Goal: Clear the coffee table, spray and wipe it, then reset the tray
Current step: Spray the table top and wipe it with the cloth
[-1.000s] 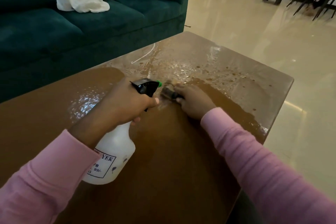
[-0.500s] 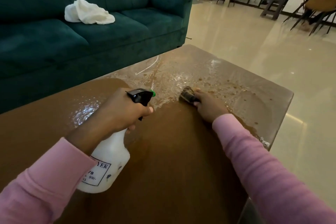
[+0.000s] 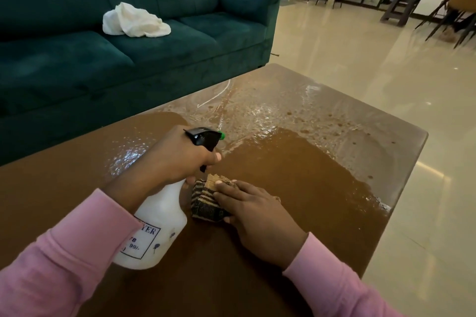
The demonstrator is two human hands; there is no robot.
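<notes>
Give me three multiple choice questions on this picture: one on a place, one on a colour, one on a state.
1. Where is the white towel? A on the floor; B on the sofa; C on a chair.
2. What colour is the spray bottle nozzle tip? A green; B red; C yellow.
3. How is the far half of the coffee table? A dry; B covered by a tray; C wet.
Answers: B, it lies on a cushion; A, green tip on the black head; C, droplets glisten there.
</notes>
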